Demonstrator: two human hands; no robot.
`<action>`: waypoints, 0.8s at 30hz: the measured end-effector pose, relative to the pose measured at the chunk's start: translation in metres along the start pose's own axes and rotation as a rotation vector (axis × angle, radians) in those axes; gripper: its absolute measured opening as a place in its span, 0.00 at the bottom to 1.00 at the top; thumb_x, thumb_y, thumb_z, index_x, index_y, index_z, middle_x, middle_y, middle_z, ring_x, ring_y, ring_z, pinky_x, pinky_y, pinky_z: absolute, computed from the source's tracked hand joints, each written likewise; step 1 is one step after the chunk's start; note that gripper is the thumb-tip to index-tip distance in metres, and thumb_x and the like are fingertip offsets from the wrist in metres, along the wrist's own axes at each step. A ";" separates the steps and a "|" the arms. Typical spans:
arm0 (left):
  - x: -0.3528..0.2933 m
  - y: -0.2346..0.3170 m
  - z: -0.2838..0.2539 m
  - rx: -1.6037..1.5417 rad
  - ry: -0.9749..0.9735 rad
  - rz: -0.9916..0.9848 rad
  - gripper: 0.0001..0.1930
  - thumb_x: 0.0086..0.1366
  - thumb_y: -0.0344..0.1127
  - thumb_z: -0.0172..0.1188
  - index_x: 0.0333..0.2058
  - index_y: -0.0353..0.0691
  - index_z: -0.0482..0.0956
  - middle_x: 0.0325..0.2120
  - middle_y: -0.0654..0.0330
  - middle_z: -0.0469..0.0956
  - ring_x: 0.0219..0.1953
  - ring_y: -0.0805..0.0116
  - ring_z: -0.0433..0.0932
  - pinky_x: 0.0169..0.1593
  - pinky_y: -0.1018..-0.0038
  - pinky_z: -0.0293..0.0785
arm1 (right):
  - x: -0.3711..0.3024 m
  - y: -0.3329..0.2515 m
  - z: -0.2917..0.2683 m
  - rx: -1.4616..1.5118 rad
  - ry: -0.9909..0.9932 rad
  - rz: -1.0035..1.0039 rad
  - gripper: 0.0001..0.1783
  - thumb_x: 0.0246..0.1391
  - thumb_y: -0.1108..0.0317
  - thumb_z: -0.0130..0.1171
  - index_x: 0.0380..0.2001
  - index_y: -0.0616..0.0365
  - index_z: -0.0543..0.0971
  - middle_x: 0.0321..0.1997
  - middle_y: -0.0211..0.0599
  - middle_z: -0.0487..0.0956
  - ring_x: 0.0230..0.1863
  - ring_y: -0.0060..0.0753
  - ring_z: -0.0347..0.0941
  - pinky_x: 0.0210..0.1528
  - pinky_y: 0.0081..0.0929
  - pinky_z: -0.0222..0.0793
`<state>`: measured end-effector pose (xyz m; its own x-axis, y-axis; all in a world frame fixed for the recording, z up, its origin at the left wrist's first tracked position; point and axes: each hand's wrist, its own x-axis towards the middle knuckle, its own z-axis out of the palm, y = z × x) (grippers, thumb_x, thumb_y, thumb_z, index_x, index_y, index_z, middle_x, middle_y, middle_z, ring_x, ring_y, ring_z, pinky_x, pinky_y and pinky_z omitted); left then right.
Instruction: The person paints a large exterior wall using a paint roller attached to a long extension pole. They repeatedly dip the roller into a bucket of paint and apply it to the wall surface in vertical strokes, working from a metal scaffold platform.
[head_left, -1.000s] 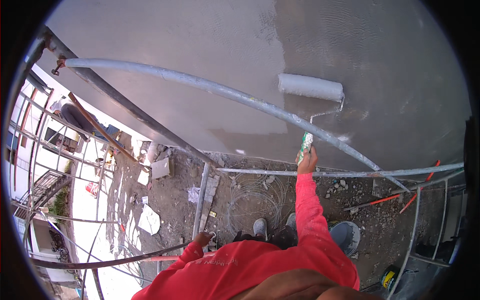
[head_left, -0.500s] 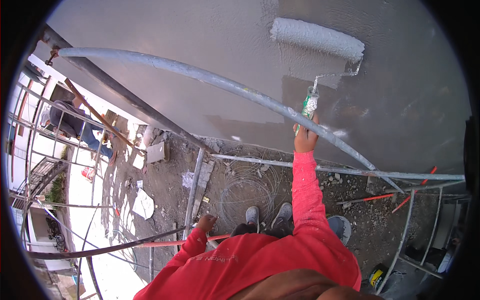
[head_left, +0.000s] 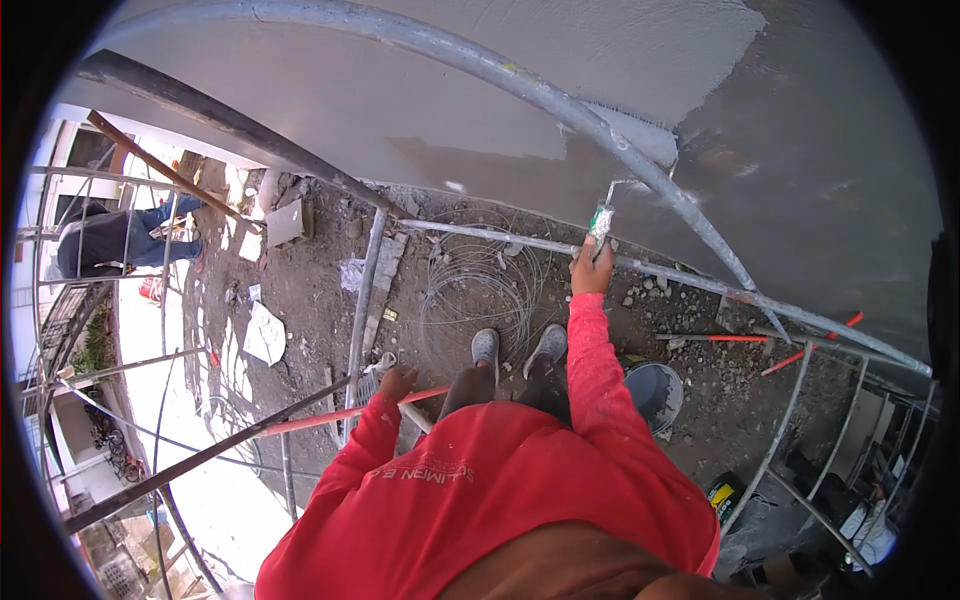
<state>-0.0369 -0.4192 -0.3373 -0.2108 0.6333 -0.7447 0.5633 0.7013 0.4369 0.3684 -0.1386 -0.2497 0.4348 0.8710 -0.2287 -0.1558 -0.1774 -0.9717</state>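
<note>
Paint roller [head_left: 648,137] at the seam of a two-tone grey wall [head_left: 830,130]

Through the head view I see a pale coat meeting darker grey, the roller at that border, partly behind a scaffold pipe [head_left: 500,68]. The right hand [head_left: 592,268] has its fingers wrapped round the roller's handle. The left hand [head_left: 398,383] is near an orange-red bar [head_left: 310,421]; I cannot tell how open its fingers are or whether they grip anything. Below lies rubble-strewn ground [head_left: 320,320]. Pale lettering [head_left: 430,471] crosses the red sweatshirt [head_left: 470,520]; a dark container [head_left: 725,495] carries yellow markings.
</note>
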 end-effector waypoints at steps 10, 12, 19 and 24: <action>0.001 0.021 -0.013 -0.089 0.067 0.080 0.23 0.64 0.52 0.55 0.34 0.33 0.81 0.25 0.50 0.81 0.27 0.59 0.81 0.34 0.63 0.75 | 0.005 0.081 -0.009 -0.203 0.148 0.291 0.22 0.61 0.48 0.55 0.30 0.60 0.72 0.13 0.31 0.68 0.07 0.26 0.63 0.09 0.26 0.56; 0.003 0.019 -0.005 -0.011 0.042 0.151 0.22 0.66 0.50 0.55 0.35 0.33 0.81 0.25 0.52 0.81 0.27 0.62 0.80 0.34 0.65 0.75 | -0.002 0.053 -0.006 -0.190 0.128 0.393 0.22 0.61 0.50 0.54 0.30 0.62 0.73 0.11 0.30 0.66 0.10 0.27 0.66 0.12 0.26 0.58; -0.021 0.237 -0.001 -0.094 -0.005 0.550 0.16 0.68 0.43 0.54 0.37 0.32 0.80 0.28 0.52 0.81 0.32 0.63 0.81 0.38 0.68 0.75 | -0.012 0.032 -0.014 -0.033 0.080 0.179 0.21 0.62 0.49 0.53 0.29 0.59 0.72 0.14 0.30 0.69 0.08 0.23 0.63 0.09 0.24 0.57; -0.009 0.383 0.028 -0.075 0.098 1.069 0.19 0.68 0.43 0.55 0.48 0.31 0.75 0.38 0.46 0.81 0.41 0.58 0.81 0.46 0.67 0.75 | -0.010 -0.016 -0.005 0.118 0.035 -0.035 0.16 0.63 0.56 0.49 0.33 0.59 0.73 0.19 0.30 0.69 0.15 0.23 0.64 0.16 0.24 0.60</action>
<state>0.2032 -0.1653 -0.1773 0.2973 0.9511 0.0837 0.4439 -0.2153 0.8698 0.3707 -0.1466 -0.2324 0.4726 0.8586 -0.1985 -0.2423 -0.0899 -0.9660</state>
